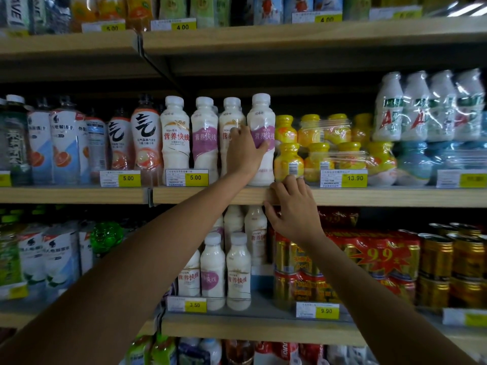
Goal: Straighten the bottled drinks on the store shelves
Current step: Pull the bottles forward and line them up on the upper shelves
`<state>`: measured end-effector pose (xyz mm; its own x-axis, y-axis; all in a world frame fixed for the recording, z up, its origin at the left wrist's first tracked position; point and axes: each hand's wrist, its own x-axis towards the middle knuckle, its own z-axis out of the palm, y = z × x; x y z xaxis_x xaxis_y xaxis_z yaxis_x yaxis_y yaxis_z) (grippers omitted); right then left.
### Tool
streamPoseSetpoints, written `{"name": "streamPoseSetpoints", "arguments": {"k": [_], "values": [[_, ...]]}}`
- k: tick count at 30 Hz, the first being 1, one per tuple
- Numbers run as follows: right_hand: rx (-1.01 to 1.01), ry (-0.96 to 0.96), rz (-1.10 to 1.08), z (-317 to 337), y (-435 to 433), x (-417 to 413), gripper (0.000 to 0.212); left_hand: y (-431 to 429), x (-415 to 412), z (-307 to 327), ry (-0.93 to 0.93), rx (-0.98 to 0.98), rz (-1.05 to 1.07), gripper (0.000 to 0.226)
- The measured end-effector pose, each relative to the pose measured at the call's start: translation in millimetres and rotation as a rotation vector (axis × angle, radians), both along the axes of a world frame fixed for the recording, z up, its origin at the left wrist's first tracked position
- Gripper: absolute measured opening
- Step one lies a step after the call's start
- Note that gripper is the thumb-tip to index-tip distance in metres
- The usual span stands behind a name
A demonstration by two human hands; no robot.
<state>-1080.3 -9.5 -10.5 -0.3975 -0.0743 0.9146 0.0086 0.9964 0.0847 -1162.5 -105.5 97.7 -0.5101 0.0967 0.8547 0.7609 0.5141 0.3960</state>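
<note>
From the head view I logged the left hand point(245, 151) raised to the middle shelf point(369, 197), a flat board with a pale wood-grain face. This hand grasped the rightmost white bottle point(261, 114) in a front row of four. The thumb lay curled across the front of its purple label, and the fingers passed behind it into the gap beside the third bottle point(230, 114). The held bottle stood upright at the front edge of the board. It had a rounded, waisted plastic body under a glossy film sleeve, topped by a white cap. It stood just beside a shrink-wrapped pack of yellow bottles point(316, 143) on its right, whose clear film was creased and reflective. The right hand point(292, 209) held nothing. It rested on the front lip of the same board below that pack, with the fingers spread and lightly bent over the top edge and the thumb against the wood face. The first bottle point(175, 138) carried an orange-lettered label and the second bottle point(205, 138) a purple one; both stood upright. A yellow price tag point(195, 177) stood at the board's front edge, in front of the second bottle. On the shelf below I noted shorter white bottles point(238, 270) of the same shape and film-wrapped red and gold cans point(369, 259).
</note>
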Motion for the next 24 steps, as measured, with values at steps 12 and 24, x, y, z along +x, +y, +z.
{"name": "streamPoseSetpoints", "arguments": {"k": [12,24], "values": [[0.03,-0.076,-0.105,2,-10,8,0.03,-35,8,-36,0.175,-0.351,0.145,0.044],[-0.064,-0.239,-0.178,-35,-45,27,0.068,-100,30,-136,0.231,-0.717,0.319,0.074]]}}
